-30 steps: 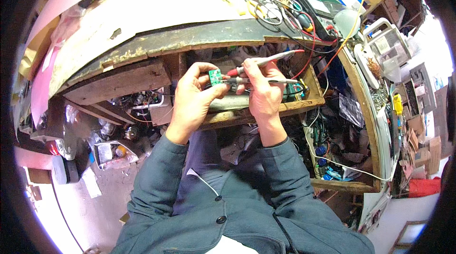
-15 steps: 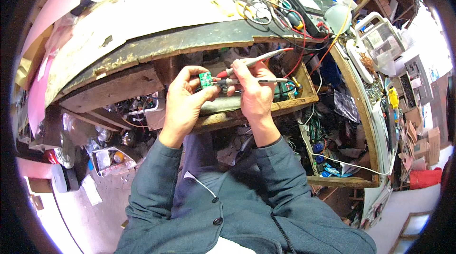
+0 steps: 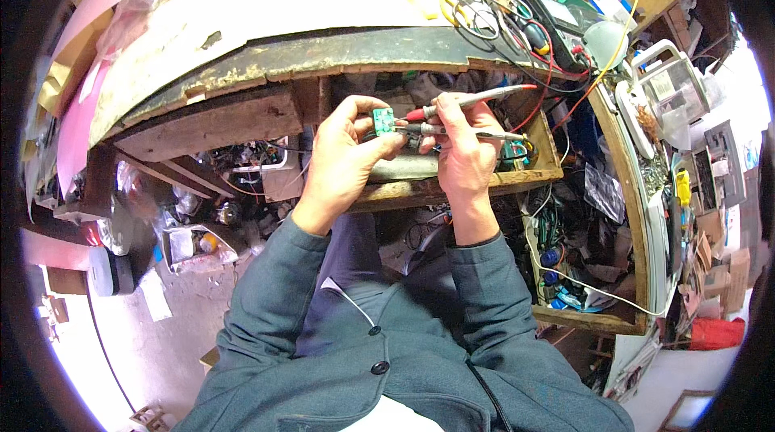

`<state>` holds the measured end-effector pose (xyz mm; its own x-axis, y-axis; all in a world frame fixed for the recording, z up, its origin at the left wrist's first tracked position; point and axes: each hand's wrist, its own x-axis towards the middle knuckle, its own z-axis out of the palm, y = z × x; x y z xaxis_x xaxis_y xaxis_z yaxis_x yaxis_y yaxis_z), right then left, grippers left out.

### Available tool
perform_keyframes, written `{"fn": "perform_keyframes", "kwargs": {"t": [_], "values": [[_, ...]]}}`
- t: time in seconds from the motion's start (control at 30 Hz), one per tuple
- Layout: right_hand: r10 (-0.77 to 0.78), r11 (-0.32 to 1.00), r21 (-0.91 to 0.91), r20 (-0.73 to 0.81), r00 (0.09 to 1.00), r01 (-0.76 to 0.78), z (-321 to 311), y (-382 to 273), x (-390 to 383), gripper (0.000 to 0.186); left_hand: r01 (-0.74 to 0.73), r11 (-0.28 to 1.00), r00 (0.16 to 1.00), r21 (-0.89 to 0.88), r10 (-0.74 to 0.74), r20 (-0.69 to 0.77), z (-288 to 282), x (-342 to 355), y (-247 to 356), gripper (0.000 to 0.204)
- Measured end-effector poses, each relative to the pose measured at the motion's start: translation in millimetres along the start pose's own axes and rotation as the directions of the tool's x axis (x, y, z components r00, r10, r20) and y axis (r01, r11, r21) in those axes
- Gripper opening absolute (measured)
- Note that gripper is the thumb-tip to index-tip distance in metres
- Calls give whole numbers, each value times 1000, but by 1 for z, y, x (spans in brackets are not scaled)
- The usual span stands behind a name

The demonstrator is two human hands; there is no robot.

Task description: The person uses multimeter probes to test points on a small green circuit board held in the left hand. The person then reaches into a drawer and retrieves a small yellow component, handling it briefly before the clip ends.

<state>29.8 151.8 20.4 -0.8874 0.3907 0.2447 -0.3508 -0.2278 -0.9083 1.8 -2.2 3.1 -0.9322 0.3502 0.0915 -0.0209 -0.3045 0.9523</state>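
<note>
Between the thumb and fingers of my left hand (image 3: pixel 339 156) is a small green circuit board (image 3: pixel 383 121), held by its edges. My right hand (image 3: pixel 466 149) grips two multimeter probes side by side, a red-tipped one (image 3: pixel 484 96) and a black one (image 3: pixel 424 129). Their tips point left at the board's right edge; whether they touch it is too small to tell. Both hands are over an open wooden drawer (image 3: pixel 517 179). The red and black leads run back toward a multimeter (image 3: pixel 557 12) on the bench, partly covered by cables.
Beyond the drawer is a worn wooden bench edge (image 3: pixel 274 69) with white sheets on top. A tangle of wires (image 3: pixel 492 12) lies at the back right. Another wooden tray (image 3: pixel 642 270) full of cables and parts stands at the right, by a clear plastic case (image 3: pixel 674 85).
The whole view has shifted, so hands, drawer and bench appear farther right. My grip on the board and on the probes looks the same.
</note>
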Motion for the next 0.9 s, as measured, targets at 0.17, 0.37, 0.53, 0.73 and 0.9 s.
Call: {"fn": "perform_keyframes", "kwargs": {"t": [0.17, 0.37, 0.53, 0.73, 0.9], "values": [[-4, 1000, -13, -7, 1000, 4, 0, 1, 0, 14, -13, 1000, 1000, -3, 13, 3, 0, 0, -1, 35], [0, 1000, -7, -14, 1000, 0, 1, 0, 0, 14, -10, 1000, 1000, -18, 10, 13, 0, 0, 0, 34], [-1, 1000, -12, -10, 1000, 1, 1, 0, -1, 14, -14, 1000, 1000, -10, 14, 6, -1, -1, 0, 34], [13, 1000, -7, -9, 1000, -13, 0, -1, -1, 14, -7, 1000, 1000, -12, 7, 0, 2, 0, 1, 36], [11, 1000, 20, 35, 999, -12, 0, -2, 0, 14, 18, 1000, 1000, -5, -18, -16, 1, -1, 2, 38]]}}
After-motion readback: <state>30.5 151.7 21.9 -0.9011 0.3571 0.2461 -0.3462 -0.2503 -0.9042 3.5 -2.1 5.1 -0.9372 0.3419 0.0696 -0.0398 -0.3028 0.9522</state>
